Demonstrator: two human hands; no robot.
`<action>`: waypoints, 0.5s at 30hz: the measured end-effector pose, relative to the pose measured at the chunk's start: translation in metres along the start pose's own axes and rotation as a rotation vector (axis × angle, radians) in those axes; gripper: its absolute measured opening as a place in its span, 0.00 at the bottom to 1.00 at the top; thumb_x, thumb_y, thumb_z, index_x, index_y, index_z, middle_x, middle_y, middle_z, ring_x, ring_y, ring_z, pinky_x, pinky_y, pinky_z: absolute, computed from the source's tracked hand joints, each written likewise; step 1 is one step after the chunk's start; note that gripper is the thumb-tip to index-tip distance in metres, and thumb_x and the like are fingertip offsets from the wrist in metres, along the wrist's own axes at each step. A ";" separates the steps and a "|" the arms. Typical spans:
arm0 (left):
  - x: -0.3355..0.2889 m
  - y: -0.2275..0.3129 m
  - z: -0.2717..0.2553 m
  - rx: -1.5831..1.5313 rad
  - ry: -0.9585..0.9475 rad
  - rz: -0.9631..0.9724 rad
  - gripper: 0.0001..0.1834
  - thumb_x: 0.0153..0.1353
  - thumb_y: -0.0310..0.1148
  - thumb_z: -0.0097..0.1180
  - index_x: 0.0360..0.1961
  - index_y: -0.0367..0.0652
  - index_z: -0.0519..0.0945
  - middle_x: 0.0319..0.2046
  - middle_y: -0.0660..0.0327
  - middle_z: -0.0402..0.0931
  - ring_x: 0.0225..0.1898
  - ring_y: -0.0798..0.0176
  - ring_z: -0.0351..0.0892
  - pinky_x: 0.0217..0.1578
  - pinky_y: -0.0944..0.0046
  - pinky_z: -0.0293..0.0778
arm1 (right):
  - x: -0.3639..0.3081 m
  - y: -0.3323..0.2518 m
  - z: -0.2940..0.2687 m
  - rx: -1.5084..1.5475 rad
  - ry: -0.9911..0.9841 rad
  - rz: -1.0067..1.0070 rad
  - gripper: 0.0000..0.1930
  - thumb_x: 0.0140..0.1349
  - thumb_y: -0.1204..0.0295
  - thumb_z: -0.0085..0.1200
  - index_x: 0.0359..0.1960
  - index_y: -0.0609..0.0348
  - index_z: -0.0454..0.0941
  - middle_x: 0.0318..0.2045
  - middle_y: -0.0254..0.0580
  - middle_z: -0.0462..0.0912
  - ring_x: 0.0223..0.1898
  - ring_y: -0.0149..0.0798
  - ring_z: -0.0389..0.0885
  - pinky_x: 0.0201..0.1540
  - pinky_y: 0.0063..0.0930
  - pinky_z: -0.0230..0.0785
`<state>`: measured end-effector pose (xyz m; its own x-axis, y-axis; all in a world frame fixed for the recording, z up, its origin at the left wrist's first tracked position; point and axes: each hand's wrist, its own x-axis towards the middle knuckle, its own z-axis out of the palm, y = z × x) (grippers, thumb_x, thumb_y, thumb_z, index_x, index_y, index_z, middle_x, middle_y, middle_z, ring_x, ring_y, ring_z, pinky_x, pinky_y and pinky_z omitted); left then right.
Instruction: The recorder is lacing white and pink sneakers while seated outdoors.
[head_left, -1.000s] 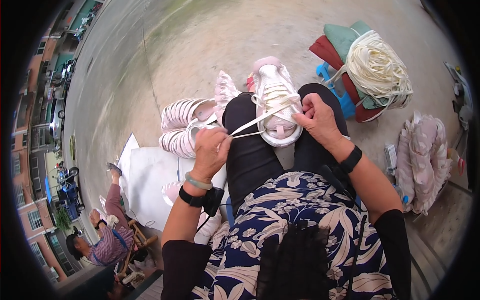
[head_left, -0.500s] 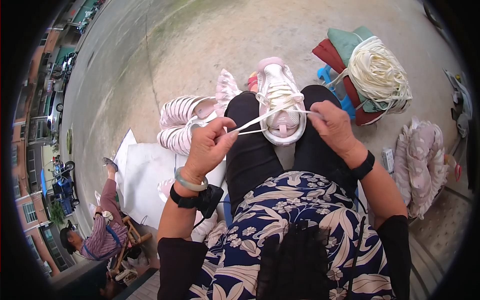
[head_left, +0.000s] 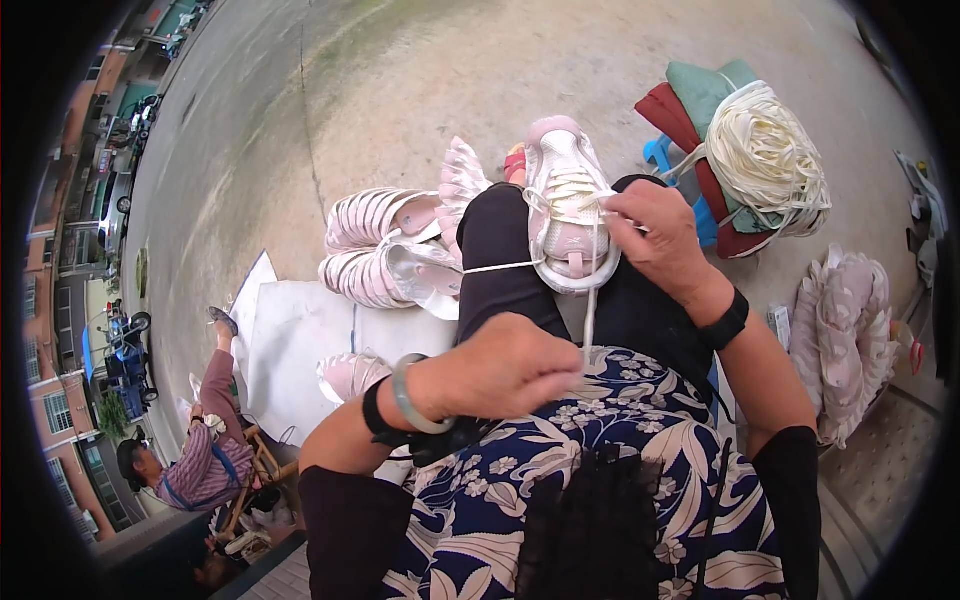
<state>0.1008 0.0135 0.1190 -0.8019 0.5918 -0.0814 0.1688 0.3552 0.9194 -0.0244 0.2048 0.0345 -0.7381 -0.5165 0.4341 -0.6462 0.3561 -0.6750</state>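
A pink and white sneaker (head_left: 574,238) rests across my thighs, toe pointing away, its cream laces threaded through the eyelets. My left hand (head_left: 515,368) is closed above my lap, gripping one end of the shoelace (head_left: 590,318), which runs taut down from the shoe's right side. Close by the upper right eyelets, my right hand (head_left: 660,232) pinches the lace against the shoe's edge. The other lace end stretches left from the shoe over my thigh.
Stacked pink and white shoe uppers (head_left: 372,222) lie to the left beside a white sheet (head_left: 290,345). At right, a bundle of cream laces (head_left: 765,145) sits on folded green and red cloth over a blue stool (head_left: 706,222). More uppers (head_left: 845,335) are piled below. Another person (head_left: 205,465) sits lower left.
My left hand has swung down and right toward my lap, drawing the lace out toward me. My right hand has moved slightly up and in to the shoe's eyelets.
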 end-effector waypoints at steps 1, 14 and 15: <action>0.004 0.002 0.004 0.028 -0.073 0.032 0.04 0.54 0.28 0.53 0.28 0.38 0.76 0.18 0.56 0.72 0.20 0.54 0.72 0.20 0.64 0.66 | 0.006 -0.008 0.004 0.003 -0.002 -0.002 0.06 0.43 0.74 0.54 0.27 0.56 0.77 0.24 0.39 0.75 0.26 0.42 0.74 0.29 0.34 0.62; -0.004 0.002 -0.004 0.016 0.049 -0.024 0.04 0.52 0.27 0.52 0.26 0.37 0.76 0.17 0.55 0.71 0.19 0.55 0.72 0.21 0.63 0.67 | 0.026 -0.026 0.035 -0.448 -0.230 -0.164 0.05 0.45 0.72 0.51 0.25 0.57 0.75 0.24 0.43 0.75 0.30 0.43 0.76 0.32 0.36 0.61; -0.009 0.004 -0.008 -0.060 0.102 -0.126 0.05 0.52 0.28 0.53 0.24 0.38 0.76 0.16 0.54 0.71 0.17 0.55 0.71 0.20 0.63 0.66 | 0.029 -0.028 0.035 -0.342 -0.240 -0.079 0.06 0.46 0.73 0.50 0.28 0.58 0.74 0.22 0.45 0.76 0.28 0.45 0.76 0.32 0.38 0.62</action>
<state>0.1040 0.0040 0.1268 -0.8692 0.4677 -0.1605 0.0316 0.3764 0.9259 -0.0209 0.1523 0.0450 -0.6440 -0.7046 0.2981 -0.7558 0.5253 -0.3910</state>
